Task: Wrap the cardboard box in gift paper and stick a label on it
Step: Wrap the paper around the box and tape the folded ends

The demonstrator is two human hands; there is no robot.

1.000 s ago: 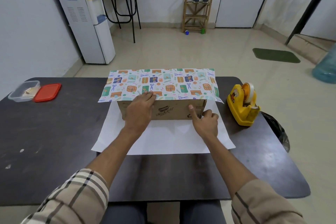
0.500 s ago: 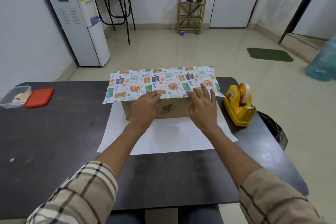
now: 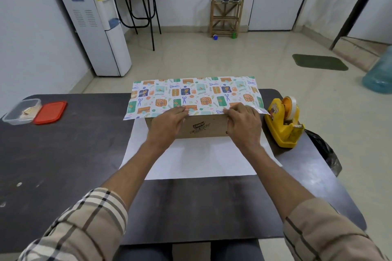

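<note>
Front face of cardboard box point(image 3: 201, 130): dark print, "CAMPA" in a slanted badge, "ENERGY" in larger letters below. A smaller line under that is illegible. Sticker on tape dispenser point(image 3: 282, 125) and blue label on water dispenser point(image 3: 91, 17): unreadable.

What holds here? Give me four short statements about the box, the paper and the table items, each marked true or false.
1. The left hand and the right hand both touch the gift paper at the cardboard box's near top edge. True.
2. The gift paper covers the box's near side. False: that side is bare; the paper lies over the top.
3. The yellow tape dispenser stands right of the box. True.
4. The red lid closes the clear container. False: it lies beside it on the table.
</note>
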